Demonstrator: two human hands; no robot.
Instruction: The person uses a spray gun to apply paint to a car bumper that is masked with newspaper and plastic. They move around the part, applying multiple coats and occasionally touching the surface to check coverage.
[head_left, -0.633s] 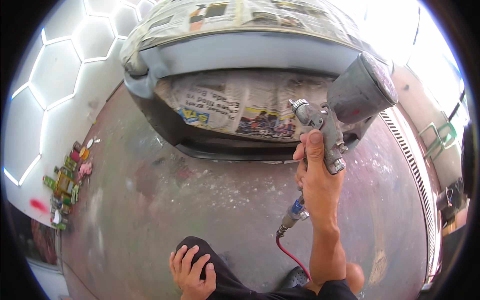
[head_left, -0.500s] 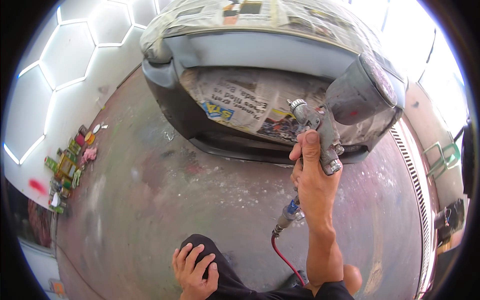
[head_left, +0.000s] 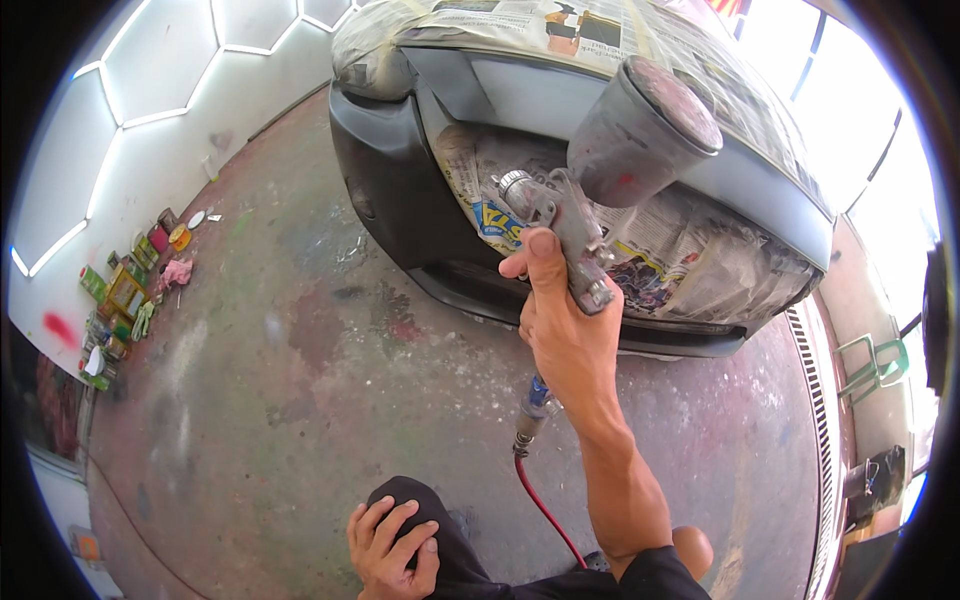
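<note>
Just now your right hand [head_left: 572, 335] is wrapped around the gun [head_left: 568, 218], thumb lying along its back; your other fingers are mostly hidden, so I cannot tell whether one presses the trigger. The gun is raised in front of the car's bumper [head_left: 385, 170], nozzle toward the left, its cup [head_left: 640, 140] tilted up to the right. From your view, gun and cup block part of the newspaper [head_left: 700, 262] masking the bumper's opening, and the cup also covers some of the pale panel [head_left: 530, 95] above.

Below your grip, a red hose [head_left: 527, 486] drops past your knee [head_left: 402, 492], where your left hand [head_left: 398, 555] rests with fingers a little spread.

Around you, cans [head_left: 126, 290] crowd the foot of the left wall [head_left: 160, 65], a pink rag [head_left: 178, 272] beside them. Over on the right, a drain grate [head_left: 822, 430] runs along the stained floor [head_left: 300, 440], and a green chair [head_left: 876, 366] stands beyond it, well apart from your hands.
</note>
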